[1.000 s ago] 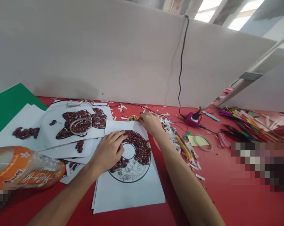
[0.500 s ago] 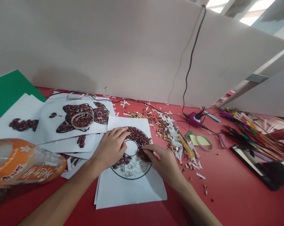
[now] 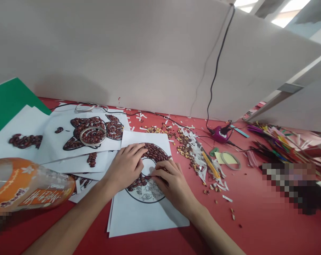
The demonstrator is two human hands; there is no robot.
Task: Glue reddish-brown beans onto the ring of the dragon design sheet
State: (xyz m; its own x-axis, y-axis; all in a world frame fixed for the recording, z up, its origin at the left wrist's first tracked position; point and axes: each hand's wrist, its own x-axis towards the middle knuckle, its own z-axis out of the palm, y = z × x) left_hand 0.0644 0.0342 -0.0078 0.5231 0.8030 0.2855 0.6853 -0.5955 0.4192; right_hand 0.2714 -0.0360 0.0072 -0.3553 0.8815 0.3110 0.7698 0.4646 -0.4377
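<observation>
A white sheet [image 3: 139, 219] lies in front of me on the red table, printed with a round drawing [image 3: 147, 193] partly covered in dark red beans [image 3: 156, 153]. My left hand [image 3: 124, 166] rests flat on the left of the circle, fingers stretched over the beans. My right hand [image 3: 172, 184] sits on the circle's right side with its fingertips pinched together near the white centre; what they hold is too small to make out.
Bean-covered sheets [image 3: 91, 132] with a tape ring [image 3: 93, 136] lie at the left, beside green card [image 3: 9, 102] and an orange bottle [image 3: 27, 186]. Loose kernels [image 3: 185, 150], paper scraps, a purple glue gun [image 3: 220, 134] and coloured sticks [image 3: 280, 141] lie at the right.
My right hand came back from the loose kernels behind the sheet to the bean circle, then slid left toward its centre. My left hand stayed put.
</observation>
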